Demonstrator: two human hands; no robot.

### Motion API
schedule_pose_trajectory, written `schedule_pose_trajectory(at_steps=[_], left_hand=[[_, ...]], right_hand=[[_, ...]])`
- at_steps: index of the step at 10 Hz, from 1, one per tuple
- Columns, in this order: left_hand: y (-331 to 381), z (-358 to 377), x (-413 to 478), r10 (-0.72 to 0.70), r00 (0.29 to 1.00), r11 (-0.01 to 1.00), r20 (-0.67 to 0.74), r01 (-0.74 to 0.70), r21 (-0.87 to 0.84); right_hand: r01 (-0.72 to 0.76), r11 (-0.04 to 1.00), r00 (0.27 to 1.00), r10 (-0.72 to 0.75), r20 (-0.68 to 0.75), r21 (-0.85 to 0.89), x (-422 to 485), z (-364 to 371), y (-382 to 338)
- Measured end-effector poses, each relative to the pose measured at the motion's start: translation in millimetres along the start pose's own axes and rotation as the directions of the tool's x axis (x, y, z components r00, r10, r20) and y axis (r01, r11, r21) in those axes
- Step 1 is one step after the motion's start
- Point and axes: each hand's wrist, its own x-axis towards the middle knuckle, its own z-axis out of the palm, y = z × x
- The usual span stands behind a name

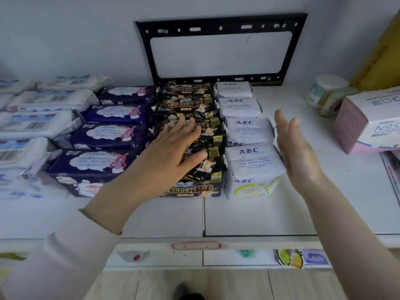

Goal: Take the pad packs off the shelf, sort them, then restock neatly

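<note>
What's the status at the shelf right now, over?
Left hand open, over the black packs. Right hand open, edge-on beside the ABC packs. Packs lie in sorted rows. N95 box off to the right, not blocking.

Four front-to-back rows, packs overlapping. Black-gold packs are the reference row: white ABC packs touching on their right, navy packs on their left, white-blue packs farthest left, less even.

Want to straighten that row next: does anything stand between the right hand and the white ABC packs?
Nothing visible does. The right hand is open close beside the white ABC packs, on their right, palm turned toward them; whether it touches them is unclear.
</note>
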Motion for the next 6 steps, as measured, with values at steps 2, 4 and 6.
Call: schedule_pose_trajectory(at_steps=[2,4,6], left_hand=[[0,14,3,0.014,0.999,0.973,0.048,-0.025,0.231],[2,15,5,0.013,0.999,0.969,0.033,-0.021,0.246],[6,15,3,0.063,0.997,0.974,-0.049,-0.051,0.219]], right_hand=[[0.078,0.997,0.997,-0.078,0.016,0.004,-13,13,4],[0.173,0.985,0.982,-0.172,-0.073,0.01,-19,14,6],[0.146,0.989,0.982,-0.144,-0.125,0.012,-16,9,9]])
